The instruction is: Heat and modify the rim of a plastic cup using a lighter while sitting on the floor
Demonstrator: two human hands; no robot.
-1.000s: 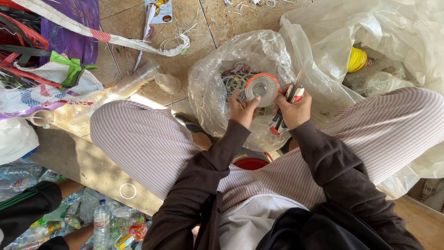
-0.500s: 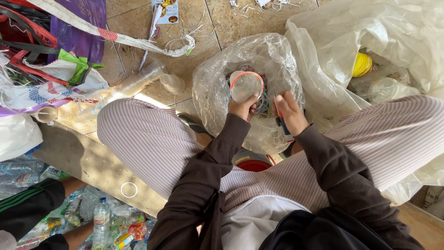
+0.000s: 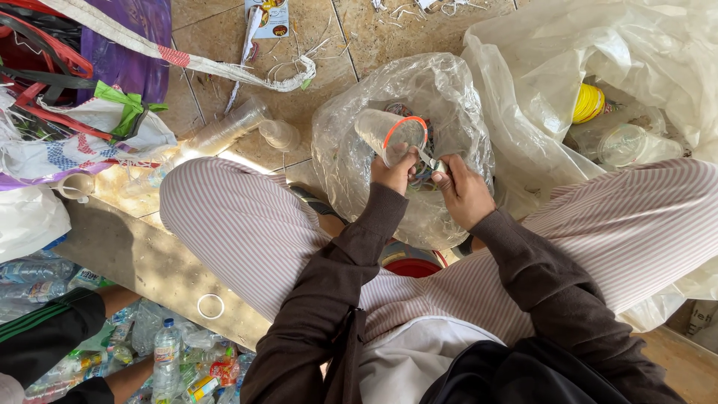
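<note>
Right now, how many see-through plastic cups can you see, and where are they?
Held in the left hand, cup with an orange rim: 1
Lying on the tiled floor, clear cups: 2
In the big white bag, clear cup: 1
Total: 4

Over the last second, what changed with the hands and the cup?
The left hand turned the clear plastic cup from mouth-up to lying sideways, its orange rim toward the right hand, which drew in close beside it. The cup stayed in the left hand, above the clear bag.
</note>
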